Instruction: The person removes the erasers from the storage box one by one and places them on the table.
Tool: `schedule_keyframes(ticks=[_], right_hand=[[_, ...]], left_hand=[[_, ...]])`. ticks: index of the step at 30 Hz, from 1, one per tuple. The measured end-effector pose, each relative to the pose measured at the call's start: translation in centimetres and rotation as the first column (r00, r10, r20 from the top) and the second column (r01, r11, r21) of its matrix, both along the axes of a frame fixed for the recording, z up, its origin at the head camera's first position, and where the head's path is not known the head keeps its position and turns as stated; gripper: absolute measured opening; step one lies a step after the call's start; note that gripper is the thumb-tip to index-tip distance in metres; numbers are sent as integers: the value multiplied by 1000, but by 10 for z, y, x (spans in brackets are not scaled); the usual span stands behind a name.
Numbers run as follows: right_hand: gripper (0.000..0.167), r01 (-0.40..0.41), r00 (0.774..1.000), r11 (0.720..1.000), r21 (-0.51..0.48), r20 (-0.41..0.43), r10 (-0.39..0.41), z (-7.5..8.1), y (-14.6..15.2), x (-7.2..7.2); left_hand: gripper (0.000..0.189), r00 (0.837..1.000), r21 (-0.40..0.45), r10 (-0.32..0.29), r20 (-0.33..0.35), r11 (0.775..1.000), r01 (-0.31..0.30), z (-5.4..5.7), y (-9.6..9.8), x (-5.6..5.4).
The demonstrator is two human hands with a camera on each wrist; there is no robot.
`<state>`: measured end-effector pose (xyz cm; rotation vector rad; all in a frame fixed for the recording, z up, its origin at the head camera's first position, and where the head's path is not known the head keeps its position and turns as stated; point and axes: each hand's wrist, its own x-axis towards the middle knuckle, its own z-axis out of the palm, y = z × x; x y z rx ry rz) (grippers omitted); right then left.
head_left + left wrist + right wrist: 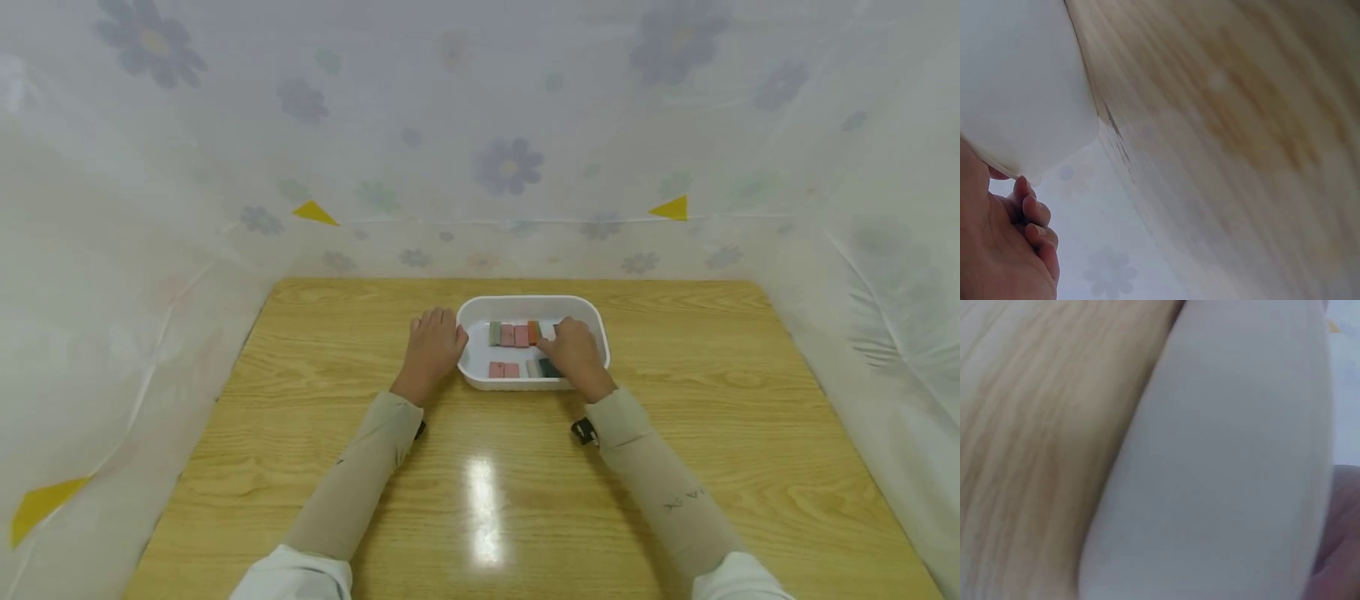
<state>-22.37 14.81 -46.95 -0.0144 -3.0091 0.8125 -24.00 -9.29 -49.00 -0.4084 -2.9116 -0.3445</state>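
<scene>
At the bottom edge of the frame, we saw folds of white cloth (300,575) at the ends of two tan sleeves (356,475), with faint dark marks on the fabric. Beneath them spread a wood-grain table (712,375), a streak of light shining at lower center. Just beside the right cuff we noted a small black object (583,431).

At center, the left hand (433,343) pinched the left rim of a white tray (474,357), thumb over the edge; in the left wrist view, we saw its other fingers loosely curled below. The right hand (576,354) dipped over the tray's right side, fingers bent downward; we could not tell how wide its grip was or whether it held anything.

Inside the tray, along its near side, we counted two pink blocks (503,370) side by side, then a pale block (533,368) and a dark green block (550,368) next to the right hand. Farther back stood a row: a gray-green block (495,334), two more pink ones and an orange block (533,332).

Across the upper frame we saw a flowered curtain (450,100) bearing yellow triangles (672,209).
</scene>
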Motion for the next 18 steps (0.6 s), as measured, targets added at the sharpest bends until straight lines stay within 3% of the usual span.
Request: schedule_keyframes(ticks=[8,14,18], right_hand=[[40,-21,1000,999,-45,0,21,25,2,11],[37,-50,997,996,-76,-57,46,39,9,22],[36,-15,1000,995,-99,-18,14,45,16,29]], left_hand=[[24,1000,2,5,0,1000,-5,1,0,0],[25,1000,12,6,4,1000,-6,2,0,1],[25,1000,15,6,13,1000,-6,2,1,1]])
